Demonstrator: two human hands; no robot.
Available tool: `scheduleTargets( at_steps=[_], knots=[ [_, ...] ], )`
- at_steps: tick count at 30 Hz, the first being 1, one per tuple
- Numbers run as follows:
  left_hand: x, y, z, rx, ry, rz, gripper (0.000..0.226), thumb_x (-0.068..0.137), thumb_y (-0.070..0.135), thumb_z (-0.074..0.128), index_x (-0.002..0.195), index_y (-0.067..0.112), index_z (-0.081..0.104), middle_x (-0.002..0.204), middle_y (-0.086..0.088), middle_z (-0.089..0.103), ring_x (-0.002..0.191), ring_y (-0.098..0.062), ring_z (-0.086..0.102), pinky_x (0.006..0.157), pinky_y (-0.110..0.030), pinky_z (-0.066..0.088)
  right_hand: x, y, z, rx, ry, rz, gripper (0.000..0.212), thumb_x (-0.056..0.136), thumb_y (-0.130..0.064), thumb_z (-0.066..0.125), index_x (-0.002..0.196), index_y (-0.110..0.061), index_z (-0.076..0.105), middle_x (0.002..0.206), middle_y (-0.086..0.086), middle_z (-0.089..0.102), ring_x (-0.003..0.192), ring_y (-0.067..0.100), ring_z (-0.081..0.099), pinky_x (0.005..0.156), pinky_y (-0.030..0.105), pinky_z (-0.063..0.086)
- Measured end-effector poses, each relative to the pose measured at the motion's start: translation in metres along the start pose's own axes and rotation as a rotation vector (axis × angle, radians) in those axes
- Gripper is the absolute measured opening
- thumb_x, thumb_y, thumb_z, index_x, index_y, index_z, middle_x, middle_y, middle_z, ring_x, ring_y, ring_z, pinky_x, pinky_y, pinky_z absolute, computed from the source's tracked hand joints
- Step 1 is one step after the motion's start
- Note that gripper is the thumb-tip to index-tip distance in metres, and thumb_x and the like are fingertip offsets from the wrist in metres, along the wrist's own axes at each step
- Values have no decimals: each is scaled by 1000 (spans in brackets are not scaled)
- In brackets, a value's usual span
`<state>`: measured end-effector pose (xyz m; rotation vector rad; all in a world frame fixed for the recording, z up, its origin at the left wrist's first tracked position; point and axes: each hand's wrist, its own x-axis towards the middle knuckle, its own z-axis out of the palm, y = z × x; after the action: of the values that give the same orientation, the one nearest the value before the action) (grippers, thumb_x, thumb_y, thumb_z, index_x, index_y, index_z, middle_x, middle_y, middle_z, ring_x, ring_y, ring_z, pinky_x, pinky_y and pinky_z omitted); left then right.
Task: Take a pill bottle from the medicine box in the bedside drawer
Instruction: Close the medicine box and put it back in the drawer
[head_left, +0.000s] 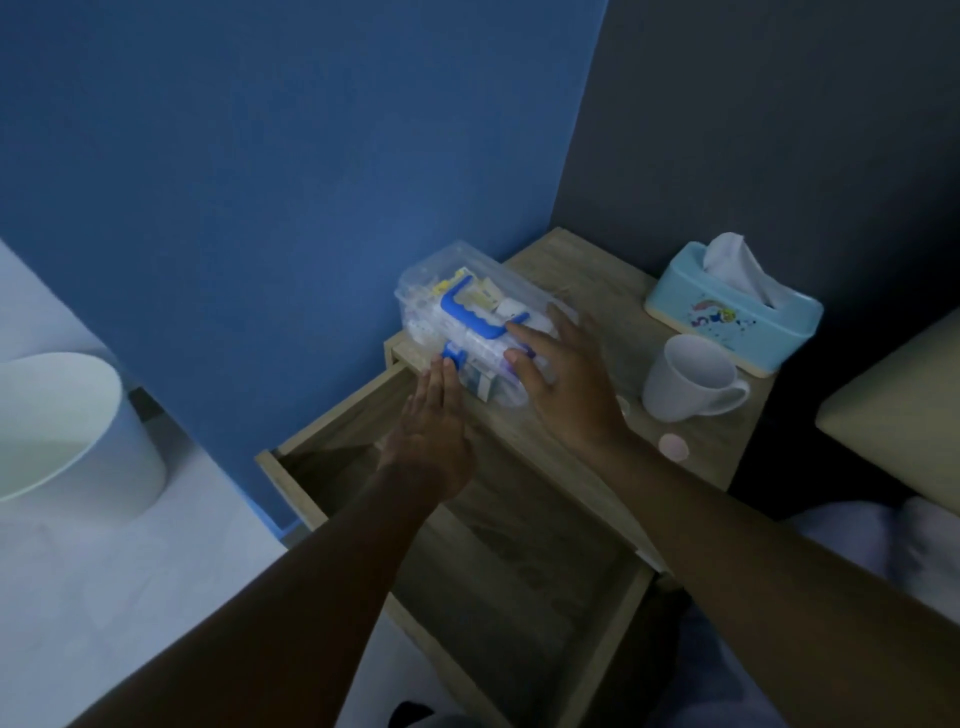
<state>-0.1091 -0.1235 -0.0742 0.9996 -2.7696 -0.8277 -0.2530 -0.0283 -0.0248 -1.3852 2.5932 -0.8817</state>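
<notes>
A clear plastic medicine box (441, 301) with a blue handle and a blue front latch rests on the left end of the wooden bedside table (587, 291), its lid closed. My left hand (434, 431) reaches over the open drawer (519, 561), fingers straight, fingertips touching the blue latch. My right hand (566, 379) lies spread on the box's right end, thumb and forefinger by the handle. Packets show through the plastic; no pill bottle can be made out.
A white mug (691, 379) and a light blue tissue box (737, 306) stand on the table's right part, with a small pink disc (674, 447) near the front edge. A white bin (67, 431) sits on the floor at left. A blue wall is behind.
</notes>
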Motion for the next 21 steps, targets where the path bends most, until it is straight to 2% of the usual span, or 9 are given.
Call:
scheduleTargets(
  at_steps=[2,4,7,9,11,13,15,18,21],
  knots=[
    [1,-1,0,-4,30,-11,98,87,20,58,154,13,-12,164,-7,-15,151,-24,-10,122,-39,7,0,-2,2,-121,25,-58,42,102,-39,44,142,-29,52,161,7,33,152,30,14,121,46,23],
    [3,-1,1,-22,84,-40,98,87,23,59,154,12,-11,164,-9,-12,151,-25,-8,121,-39,9,-1,-4,6,-236,25,-160,42,103,-30,45,142,-16,51,157,10,40,151,29,22,121,43,19],
    [6,0,1,-128,85,-134,92,90,23,57,155,10,-6,165,-11,-6,152,-26,-4,122,-42,11,-2,-4,9,-325,29,-237,40,102,-19,51,140,-5,53,150,17,48,144,31,39,121,43,27],
    [10,1,1,-202,73,-178,84,92,23,56,155,5,3,163,-17,8,151,-31,9,121,-46,20,-2,-4,9,-336,29,-244,40,102,-18,50,140,-3,53,149,18,49,143,32,40,121,46,28],
    [17,0,0,-288,93,-233,67,93,21,56,150,4,25,152,-20,36,139,-34,37,112,-48,37,-1,-4,10,-346,15,-242,42,103,-19,48,141,-3,50,151,18,47,144,32,38,122,46,25],
    [24,1,-3,-367,147,-294,46,94,18,55,137,8,43,132,-15,57,119,-29,56,96,-43,50,0,-4,11,-367,9,-242,42,103,-20,47,143,-3,48,152,18,45,144,33,37,123,45,23],
    [29,4,-4,-461,230,-332,39,95,19,55,133,13,48,120,-8,62,107,-22,60,85,-37,51,0,-4,12,-374,8,-240,43,104,-20,45,143,-3,48,152,18,45,144,33,37,122,46,22],
    [33,7,-5,-536,340,-343,32,95,28,57,124,15,53,109,-4,64,97,-18,61,81,-37,53,-1,-5,12,-350,0,-224,43,105,-22,42,145,-4,45,154,17,43,146,31,34,123,46,21],
    [28,6,0,-578,444,-305,26,95,30,58,118,18,56,101,4,63,87,-7,59,68,-22,47,-1,-4,12,-325,-4,-214,44,106,-23,40,146,-6,44,156,14,41,148,29,31,124,45,19]
  ],
)
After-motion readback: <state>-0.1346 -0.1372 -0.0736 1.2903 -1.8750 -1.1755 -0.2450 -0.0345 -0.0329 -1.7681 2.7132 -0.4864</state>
